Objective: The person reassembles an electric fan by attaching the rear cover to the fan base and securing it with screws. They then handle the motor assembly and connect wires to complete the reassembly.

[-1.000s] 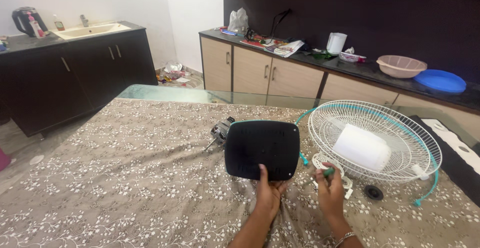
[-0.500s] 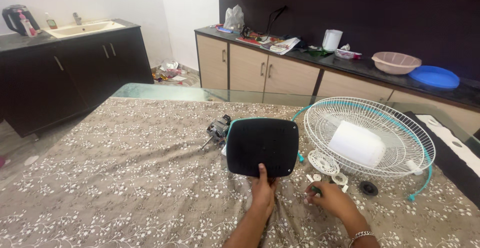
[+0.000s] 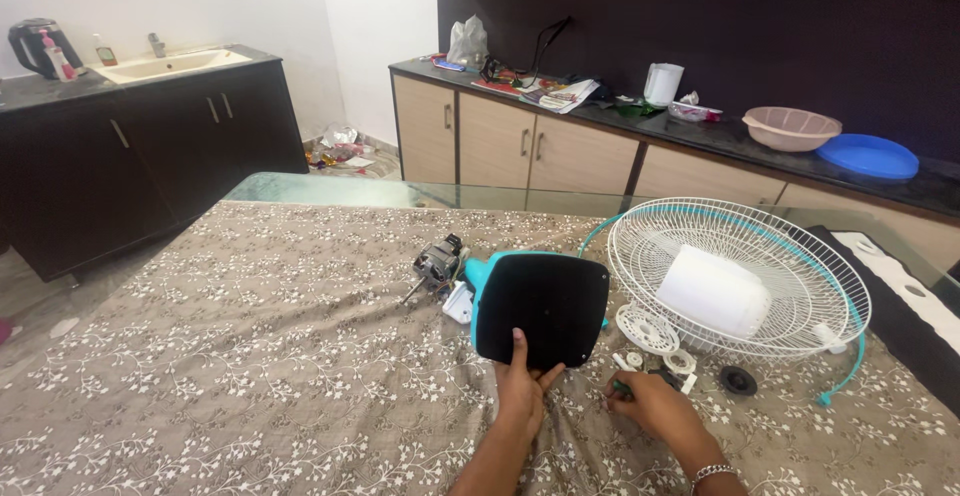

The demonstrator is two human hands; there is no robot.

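Tilted now and swung a little rightward since half a second ago: black rounded-square plastic base plate with teal edge (image 3: 541, 308), propped on edge on brown floral tablecloth (image 3: 250, 356). Left hand (image 3: 522, 388) gripping its lower rim, thumb pressed up the face. Right hand (image 3: 650, 406) lowered onto the cloth, closed around green-handled screwdriver (image 3: 622, 388), just beside white wire fan guard (image 3: 740, 278). Grey motor (image 3: 438, 261) behind the plate.

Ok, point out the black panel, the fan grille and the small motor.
Black panel (image 3: 542, 308): head view, middle of its flat dark face.
Fan grille (image 3: 800, 256): head view, white wire spokes right of the hub.
Motor (image 3: 439, 261): head view, its metal body left of the panel.
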